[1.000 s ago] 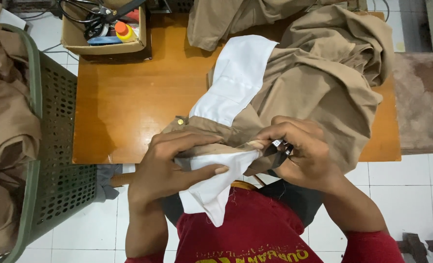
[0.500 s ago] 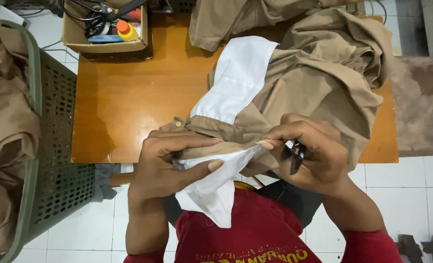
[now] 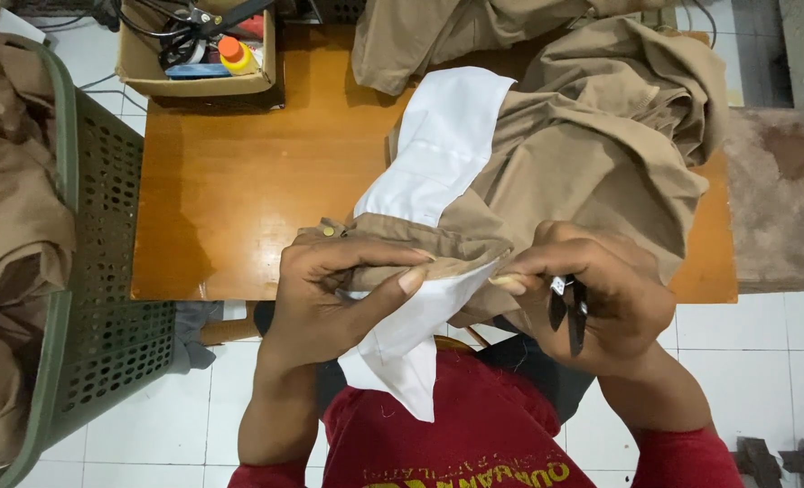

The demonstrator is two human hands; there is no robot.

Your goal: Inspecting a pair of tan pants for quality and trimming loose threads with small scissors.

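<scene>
From the head camera, a seated person is bending both wrists inward over the near edge of a wooden table (image 3: 239, 217). The left hand (image 3: 330, 298) is pinching the khaki garment (image 3: 592, 154) and its white lining (image 3: 402, 334); the right hand (image 3: 592, 289) is gripping the same seam while curling around small black snips (image 3: 572, 312). The smooth cloth is lying crumpled.

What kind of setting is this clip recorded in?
Probably a small garment workshop: khaki garments heaped on a wooden table, more in a green plastic basket, and small thread snips in the right hand.
</scene>
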